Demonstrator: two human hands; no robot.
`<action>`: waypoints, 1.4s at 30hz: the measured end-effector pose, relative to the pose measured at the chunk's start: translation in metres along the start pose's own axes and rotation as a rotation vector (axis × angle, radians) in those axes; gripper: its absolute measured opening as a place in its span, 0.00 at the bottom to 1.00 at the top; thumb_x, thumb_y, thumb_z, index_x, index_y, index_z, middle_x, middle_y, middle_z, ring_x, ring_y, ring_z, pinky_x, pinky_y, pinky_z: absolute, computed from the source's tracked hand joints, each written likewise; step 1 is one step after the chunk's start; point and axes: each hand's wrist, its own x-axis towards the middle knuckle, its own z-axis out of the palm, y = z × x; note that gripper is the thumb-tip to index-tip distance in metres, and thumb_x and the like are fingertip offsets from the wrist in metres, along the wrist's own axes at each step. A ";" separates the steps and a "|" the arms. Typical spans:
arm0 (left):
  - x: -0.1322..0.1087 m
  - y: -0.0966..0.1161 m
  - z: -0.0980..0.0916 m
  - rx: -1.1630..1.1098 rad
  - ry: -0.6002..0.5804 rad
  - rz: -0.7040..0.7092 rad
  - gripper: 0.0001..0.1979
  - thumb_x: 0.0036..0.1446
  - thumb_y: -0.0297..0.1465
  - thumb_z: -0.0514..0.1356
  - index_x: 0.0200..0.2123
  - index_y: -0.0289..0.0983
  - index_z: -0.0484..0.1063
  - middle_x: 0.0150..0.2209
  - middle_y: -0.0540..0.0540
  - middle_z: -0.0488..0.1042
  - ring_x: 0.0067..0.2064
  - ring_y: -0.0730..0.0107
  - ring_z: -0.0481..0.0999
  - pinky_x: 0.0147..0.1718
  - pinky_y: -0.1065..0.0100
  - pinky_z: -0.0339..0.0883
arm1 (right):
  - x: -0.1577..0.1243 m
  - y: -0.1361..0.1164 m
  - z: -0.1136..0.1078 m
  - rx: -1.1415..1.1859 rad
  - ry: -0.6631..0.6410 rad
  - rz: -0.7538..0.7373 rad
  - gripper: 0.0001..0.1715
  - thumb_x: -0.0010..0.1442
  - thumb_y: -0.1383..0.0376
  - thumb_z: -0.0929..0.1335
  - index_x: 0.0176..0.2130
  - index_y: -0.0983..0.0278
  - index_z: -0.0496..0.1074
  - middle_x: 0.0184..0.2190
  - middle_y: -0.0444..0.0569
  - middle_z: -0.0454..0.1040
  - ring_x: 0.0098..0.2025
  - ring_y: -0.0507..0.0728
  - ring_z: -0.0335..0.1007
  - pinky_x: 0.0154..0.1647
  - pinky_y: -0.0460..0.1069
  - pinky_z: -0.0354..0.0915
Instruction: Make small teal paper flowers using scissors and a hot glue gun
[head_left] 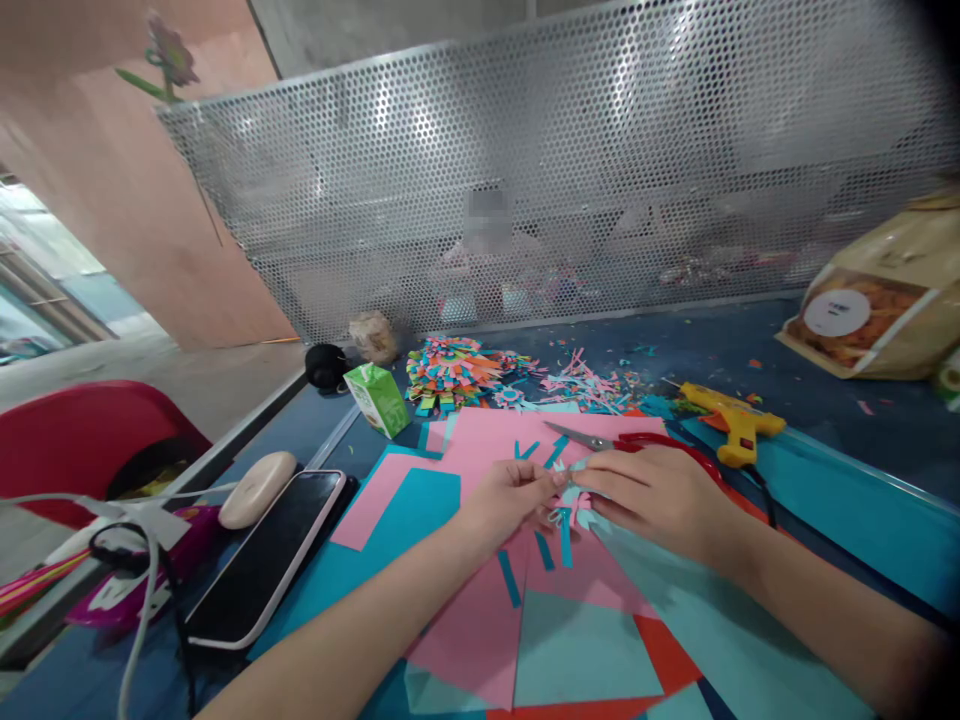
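left hand (517,495) is pinching a paper cutout (582,508), maybe shaping it, right hand (660,495) is hiding its grip, and the next bend is needing care.

Both my left hand (517,492) and my right hand (664,495) are bare, with slim, tapering fingers (615,476), and my narrow wrists (466,533), bare too, lead into a slender left forearm (367,635) and an equally slender right forearm (825,605), each uncovered and widening gently as far as I see it.
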 end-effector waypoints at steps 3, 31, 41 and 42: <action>-0.001 0.000 0.001 -0.006 -0.012 -0.017 0.23 0.35 0.46 0.67 0.19 0.34 0.63 0.12 0.55 0.64 0.16 0.73 0.70 0.18 0.73 0.64 | 0.000 -0.002 0.000 -0.010 0.002 -0.060 0.11 0.62 0.67 0.60 0.39 0.64 0.71 0.34 0.48 0.76 0.29 0.52 0.70 0.28 0.48 0.60; -0.009 0.054 -0.031 -0.335 0.367 0.631 0.06 0.59 0.25 0.53 0.39 0.34 0.67 0.29 0.50 0.73 0.27 0.80 0.72 0.24 0.76 0.62 | 0.015 -0.004 -0.005 0.860 -0.216 0.968 0.19 0.52 0.52 0.62 0.20 0.61 0.57 0.14 0.38 0.56 0.15 0.47 0.50 0.15 0.44 0.47; -0.028 0.026 -0.011 1.044 0.104 1.094 0.15 0.56 0.25 0.55 0.48 0.40 0.65 0.45 0.44 0.74 0.39 0.71 0.72 0.38 0.69 0.67 | 0.012 -0.005 -0.008 0.971 -0.252 0.949 0.18 0.54 0.53 0.63 0.23 0.63 0.59 0.15 0.38 0.58 0.14 0.46 0.50 0.14 0.44 0.48; -0.028 0.026 -0.011 1.092 0.091 1.113 0.17 0.56 0.25 0.55 0.49 0.39 0.64 0.45 0.44 0.74 0.41 0.70 0.71 0.40 0.68 0.67 | 0.012 -0.006 -0.008 0.984 -0.261 0.947 0.18 0.54 0.53 0.63 0.24 0.63 0.60 0.15 0.38 0.58 0.14 0.46 0.50 0.14 0.43 0.48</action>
